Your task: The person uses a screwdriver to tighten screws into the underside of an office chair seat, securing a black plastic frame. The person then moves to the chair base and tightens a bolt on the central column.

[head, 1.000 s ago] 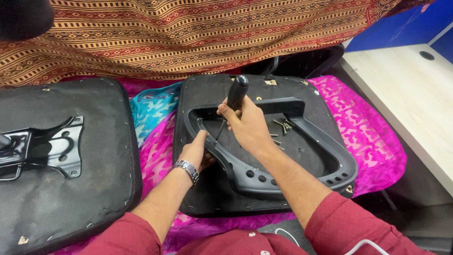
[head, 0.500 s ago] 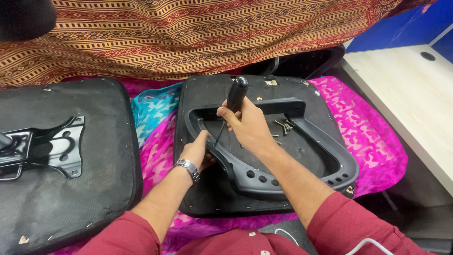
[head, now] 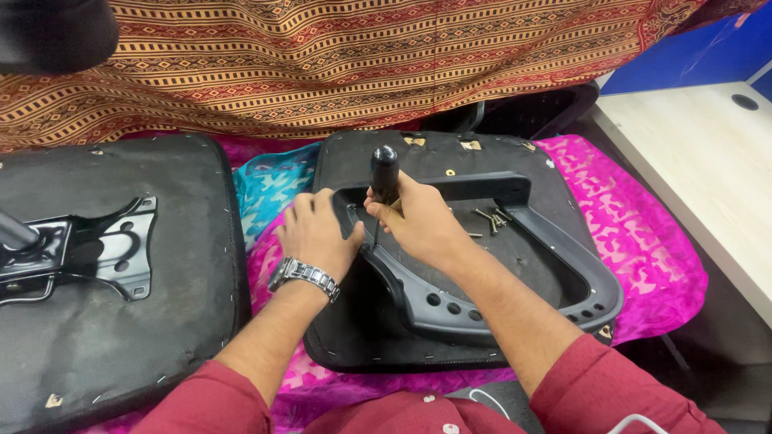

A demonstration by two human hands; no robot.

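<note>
My right hand [head: 418, 221] grips a black-handled screwdriver [head: 383, 173], held upright with its thin shaft down at the left corner of a black plastic armrest frame [head: 515, 265]. The frame lies on the underside of a black chair seat panel [head: 354, 321]. My left hand [head: 318, 233], with a metal watch on its wrist, presses on the frame's left edge beside the screwdriver tip. Several loose screws [head: 486, 219] lie inside the frame.
A second black seat panel [head: 104, 337] with a metal mounting plate [head: 104, 249] lies at the left. Both rest on pink and turquoise cloth [head: 635, 241]. A striped brown cloth [head: 322, 64] covers the back. A pale wooden desk [head: 708, 169] stands at the right.
My left hand has moved up from the seat panel's lower left onto the frame's left edge. My right hand and the screwdriver stay at the same corner.
</note>
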